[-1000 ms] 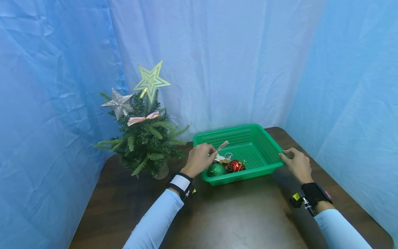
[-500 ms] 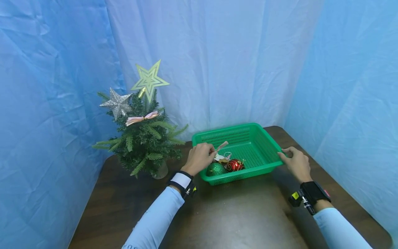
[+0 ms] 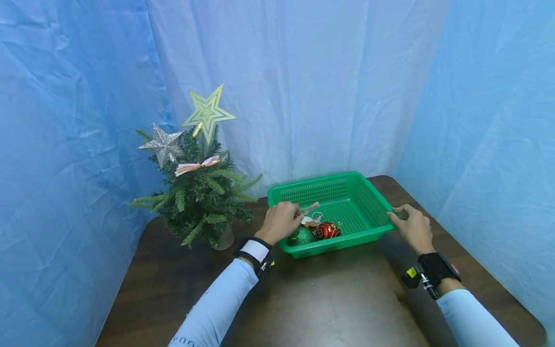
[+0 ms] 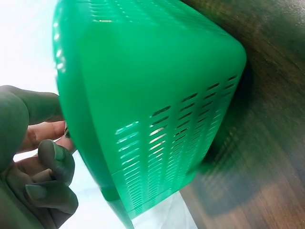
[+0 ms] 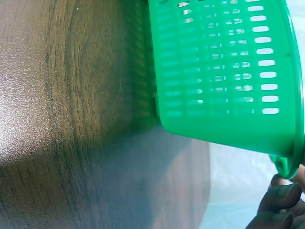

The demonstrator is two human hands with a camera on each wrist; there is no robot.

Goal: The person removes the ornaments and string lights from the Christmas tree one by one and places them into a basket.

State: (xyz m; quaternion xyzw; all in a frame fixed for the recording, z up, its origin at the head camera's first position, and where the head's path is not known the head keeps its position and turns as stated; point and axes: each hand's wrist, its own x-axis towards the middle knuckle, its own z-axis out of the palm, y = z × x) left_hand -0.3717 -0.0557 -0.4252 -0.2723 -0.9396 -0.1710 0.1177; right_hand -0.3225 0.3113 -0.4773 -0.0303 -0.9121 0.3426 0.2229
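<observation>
My left hand (image 3: 281, 222) is over the left side of the green basket (image 3: 334, 245), fingers curled and pinching a pink ribbon bow (image 3: 311, 208) whose end sticks out past the fingertips. Its other part is hidden by the hand. Just below lie a green glitter ball (image 3: 301, 236), a red ball with gold swirls (image 3: 327, 231) and a small white and gold ornament (image 3: 309, 220). My right hand (image 3: 415, 229) grips the basket's right front corner, thumb at the rim. In the left wrist view, the left fingers (image 4: 57, 157) bend beside the basket rim (image 4: 78, 119).
A small Christmas tree (image 3: 204, 197) stands at the left on the brown table (image 3: 329, 299). It carries a yellow star (image 3: 209, 113), a silver glitter star (image 3: 164, 144) and a pink bow (image 3: 197, 165). Blue cloth curtains (image 3: 303, 86) hang round the table's back and sides.
My left hand has dipped slightly toward the basket's inside, and the ribbon end has come down with it. The right hand keeps its grip on the basket corner.
</observation>
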